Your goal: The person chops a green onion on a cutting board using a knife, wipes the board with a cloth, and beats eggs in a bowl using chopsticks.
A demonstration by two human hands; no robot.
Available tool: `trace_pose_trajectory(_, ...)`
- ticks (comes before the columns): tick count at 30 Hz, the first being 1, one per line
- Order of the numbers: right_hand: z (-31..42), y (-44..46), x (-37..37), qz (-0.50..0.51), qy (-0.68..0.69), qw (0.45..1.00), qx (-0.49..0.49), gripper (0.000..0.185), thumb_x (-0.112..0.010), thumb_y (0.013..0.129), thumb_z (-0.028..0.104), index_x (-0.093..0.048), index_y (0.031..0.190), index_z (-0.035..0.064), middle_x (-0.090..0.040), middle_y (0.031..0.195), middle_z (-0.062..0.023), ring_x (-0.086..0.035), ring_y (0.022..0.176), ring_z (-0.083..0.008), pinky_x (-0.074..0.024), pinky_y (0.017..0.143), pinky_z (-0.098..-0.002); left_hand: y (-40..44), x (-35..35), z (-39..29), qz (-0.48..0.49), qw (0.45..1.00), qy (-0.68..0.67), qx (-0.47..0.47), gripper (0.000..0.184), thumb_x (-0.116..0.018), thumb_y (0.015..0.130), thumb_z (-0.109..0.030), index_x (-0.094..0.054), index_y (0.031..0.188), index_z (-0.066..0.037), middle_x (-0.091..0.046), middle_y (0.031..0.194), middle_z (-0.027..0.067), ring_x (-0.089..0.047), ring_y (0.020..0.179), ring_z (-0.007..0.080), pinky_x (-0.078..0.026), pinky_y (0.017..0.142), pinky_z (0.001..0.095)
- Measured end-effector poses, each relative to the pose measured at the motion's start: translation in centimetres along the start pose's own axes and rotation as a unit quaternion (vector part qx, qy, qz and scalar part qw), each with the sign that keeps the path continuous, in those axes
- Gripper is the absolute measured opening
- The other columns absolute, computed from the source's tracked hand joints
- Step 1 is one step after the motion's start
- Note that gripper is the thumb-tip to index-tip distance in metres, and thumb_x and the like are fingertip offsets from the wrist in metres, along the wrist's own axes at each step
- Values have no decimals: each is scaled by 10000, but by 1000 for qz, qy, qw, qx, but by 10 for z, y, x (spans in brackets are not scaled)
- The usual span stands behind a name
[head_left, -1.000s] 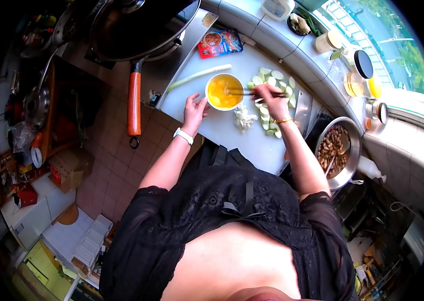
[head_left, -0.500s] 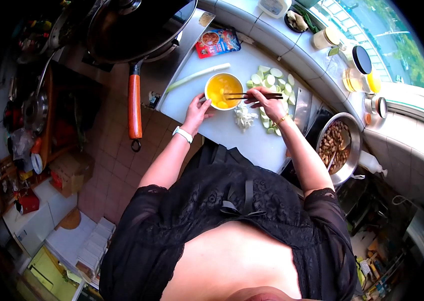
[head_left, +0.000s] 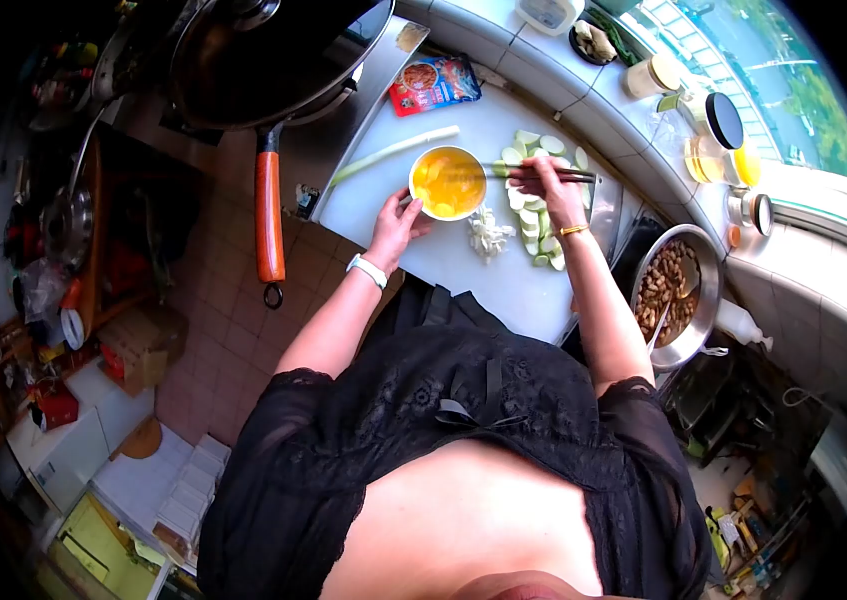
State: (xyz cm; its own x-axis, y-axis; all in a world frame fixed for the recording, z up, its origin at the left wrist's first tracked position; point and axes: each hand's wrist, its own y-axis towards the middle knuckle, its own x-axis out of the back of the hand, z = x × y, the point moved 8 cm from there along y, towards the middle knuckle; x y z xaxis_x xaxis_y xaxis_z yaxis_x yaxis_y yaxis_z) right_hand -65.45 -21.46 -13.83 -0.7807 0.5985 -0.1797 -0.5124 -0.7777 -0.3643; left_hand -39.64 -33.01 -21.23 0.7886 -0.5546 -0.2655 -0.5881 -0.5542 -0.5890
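Observation:
My left hand (head_left: 395, 228) grips the rim of a white bowl (head_left: 455, 217) with thumb and fingers. Yellow beaten egg (head_left: 438, 186), with some lumps of yolk, fills much of the bowl. My right hand (head_left: 546, 188) is closed around dark chopsticks (head_left: 573, 175), over a spread of pale green sliced vegetable (head_left: 531, 228). Their front ends point at the bowl and are smeared by motion, so I cannot tell whether they touch the egg. Chopped white pieces (head_left: 489, 235) lie just right of the bowl.
A white cutting board (head_left: 533, 300) carries a long pale green stalk (head_left: 393, 153) and a red-blue food packet (head_left: 435, 84). A knife (head_left: 603, 215) lies at right, near a steel bowl of brown beans or nuts (head_left: 678, 290). The orange-handled wok (head_left: 270, 215) stands at upper left.
My right hand has moved to the right with the chopsticks, away from the bowl. My left hand and the bowl have stayed in place.

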Motion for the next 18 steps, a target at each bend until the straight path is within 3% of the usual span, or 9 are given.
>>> trace_pose_trajectory(1, -7, 0, 1, -9, -22, 1000, 8, 314, -499, 1020, 293, -615, 1079, 8, -704, 1002, -149, -705, 898, -231, -571, 778, -332, 0, 0, -1, -1, 1000, -1, 1, 563, -614, 962, -289, -380, 1402, -29, -583, 1174, 116, -625, 1013, 195, -573, 805, 345)
trace_pose_trajectory(4, -10, -22, -40, 108, -57, 992, -41, 311, -492, 1024, 276, -620, 1088, -1, -704, 997, -131, -701, 900, -226, -567, 785, -328, 1, 1, 0, 3, 1000, -4, 6, 557, -613, 963, -283, -380, 1401, -29, -580, 1179, 121, -626, 1011, 198, -576, 808, 350)
trace_pose_trajectory(7, -7, -5, -3, -13, -10, 1000, 16, 315, -509, 1016, 286, -633, 1084, 4, -700, 1001, -121, -700, 903, -220, -563, 770, -319, 2, -1, 0, -1, 1000, -6, 6, 553, -610, 964, -276, -380, 1402, -29, -577, 1181, 123, -626, 1006, 201, -579, 809, 354)
trace_pose_trajectory(8, -9, -12, -23, 57, -106, 993, 0, 314, -508, 1017, 283, -639, 1078, 4, -701, 995, -122, -701, 895, -219, -562, 767, -315, 1, 0, -1, -2, 1000, 1, 6, 552, -608, 966, -272, -377, 1404, -28, -576, 1179, 123, -626, 1003, 202, -580, 809, 355)
trace_pose_trajectory(9, -15, -21, -38, 82, -69, 994, -33, 314, -501, 1020, 273, -639, 1073, -3, -703, 984, -125, -702, 884, -220, -563, 773, -317, 0, 1, -2, -1, 1000, 3, 7, 552, -608, 966, -272, -377, 1404, -28, -576, 1179, 123, -626, 1003, 202, -580, 809, 355)
trace_pose_trajectory(11, 3, -18, -29, 83, -83, 993, -2, 309, -495, 1022, 256, -633, 1077, -16, -705, 971, -129, -703, 880, -226, -568, 782, -323, -1, -2, -4, -2, 1000, -5, 5, 549, -606, 967, -272, -379, 1406, -33, -575, 1173, 119, -625, 998, 200, -582, 809, 357)
trace_pose_trajectory(13, -5, -3, 2, -20, -23, 999, 23, 299, -502, 1019, 249, -621, 1100, -14, -705, 964, -134, -702, 892, -231, -571, 774, -320, 1, -1, 1, -5, 1000, 0, 1, 543, -601, 969, -269, -379, 1405, -33, -575, 1168, 117, -624, 995, 196, -582, 808, 357)
trace_pose_trajectory(16, -11, -28, -41, 97, -73, 992, -37, 308, -505, 1018, 261, -619, 1110, -10, -706, 956, -128, -701, 894, -220, -572, 770, -318, 0, -1, -2, -6, 1000, 3, 1, 535, -596, 973, -262, -379, 1404, -31, -576, 1162, 115, -622, 993, 190, -582, 806, 355)
trace_pose_trajectory(18, 0, -15, -16, 42, -68, 997, -12, 304, -520, 1011, 274, -627, 1093, 2, -709, 962, -113, -702, 887, -207, -565, 750, -304, -2, -3, 0, -8, 1000, -5, 5, 532, -595, 973, -260, -379, 1402, -30, -576, 1162, 114, -621, 993, 189, -582, 806, 354)
